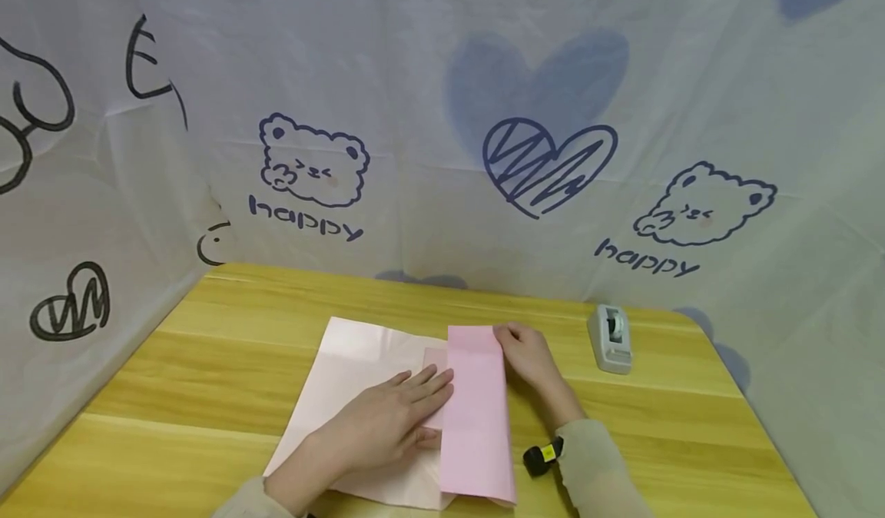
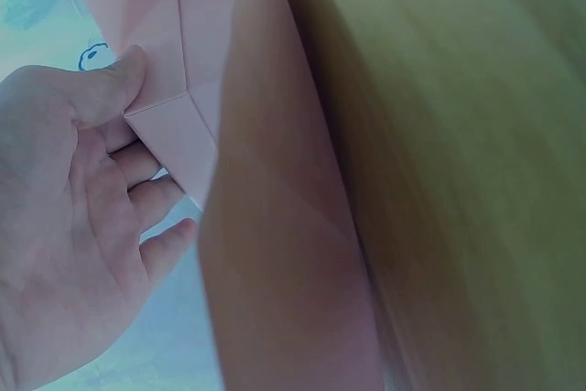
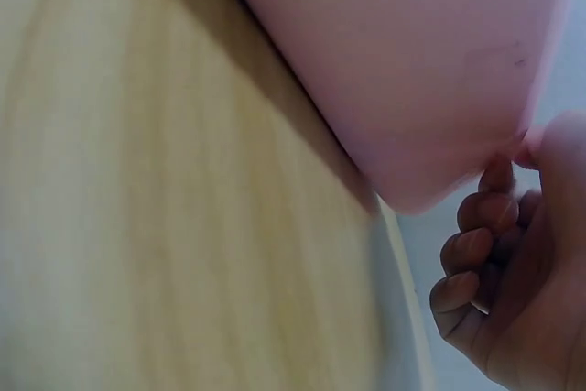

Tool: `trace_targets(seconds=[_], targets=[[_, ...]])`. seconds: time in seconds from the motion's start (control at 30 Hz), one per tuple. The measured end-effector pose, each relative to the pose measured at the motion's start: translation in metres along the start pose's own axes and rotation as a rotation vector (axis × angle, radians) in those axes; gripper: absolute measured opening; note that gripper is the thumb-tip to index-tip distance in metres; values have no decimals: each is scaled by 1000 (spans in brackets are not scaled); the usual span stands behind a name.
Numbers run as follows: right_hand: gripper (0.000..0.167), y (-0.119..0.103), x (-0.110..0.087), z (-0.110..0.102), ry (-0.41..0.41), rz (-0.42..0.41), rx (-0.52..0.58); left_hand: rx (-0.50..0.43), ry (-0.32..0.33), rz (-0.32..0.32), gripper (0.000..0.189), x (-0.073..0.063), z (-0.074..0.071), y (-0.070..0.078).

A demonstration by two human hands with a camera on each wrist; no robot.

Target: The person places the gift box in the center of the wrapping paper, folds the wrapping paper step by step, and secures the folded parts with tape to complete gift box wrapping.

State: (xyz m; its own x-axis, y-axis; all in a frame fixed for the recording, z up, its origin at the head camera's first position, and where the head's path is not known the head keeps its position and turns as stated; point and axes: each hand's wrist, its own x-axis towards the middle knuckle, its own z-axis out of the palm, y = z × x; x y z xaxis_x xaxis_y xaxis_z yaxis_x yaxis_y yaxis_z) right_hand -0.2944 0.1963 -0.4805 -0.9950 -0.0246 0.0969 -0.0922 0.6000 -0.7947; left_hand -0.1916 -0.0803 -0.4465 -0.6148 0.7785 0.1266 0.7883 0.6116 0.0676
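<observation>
A sheet of pink wrapping paper (image 1: 477, 410) lies on the table, its paler side up on the left and its right part folded over toward the middle. Partly under that fold sits a small pink box (image 1: 433, 355), much of it covered by paper and hand. My left hand (image 1: 387, 422) holds the box, and the left wrist view shows the thumb on one face of the box (image 2: 156, 38) with the fingers at its other side. With thumb and index finger, my right hand (image 1: 528, 356) pinches the folded paper's far right edge; its other fingers are curled in the right wrist view.
A white tape dispenser (image 1: 611, 340) stands at the back right of the yellow wood-grain table (image 1: 173, 395). White cloth (image 1: 429, 80) printed with bears and hearts hangs behind the table and along its sides. A black strap with a yellow label (image 1: 544, 456) is on the right wrist.
</observation>
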Motion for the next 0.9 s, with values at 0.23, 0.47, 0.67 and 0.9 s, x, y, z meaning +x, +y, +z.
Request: trace_targets(seconds=[0.23,0.47,0.67,0.9], targets=[[31,5,-1,0,22,-18,-26,-5,7,15,62,0,1,1],[37,2,-6,-3,29,9,-5,0,24,27,61,1,0,2],[46,-3,-14,-6,-46,11,0,31,39,32,61,0,-1,1],[43,-1,-15,-2,-38,-10,28,24,19,16,62,1,2,0]])
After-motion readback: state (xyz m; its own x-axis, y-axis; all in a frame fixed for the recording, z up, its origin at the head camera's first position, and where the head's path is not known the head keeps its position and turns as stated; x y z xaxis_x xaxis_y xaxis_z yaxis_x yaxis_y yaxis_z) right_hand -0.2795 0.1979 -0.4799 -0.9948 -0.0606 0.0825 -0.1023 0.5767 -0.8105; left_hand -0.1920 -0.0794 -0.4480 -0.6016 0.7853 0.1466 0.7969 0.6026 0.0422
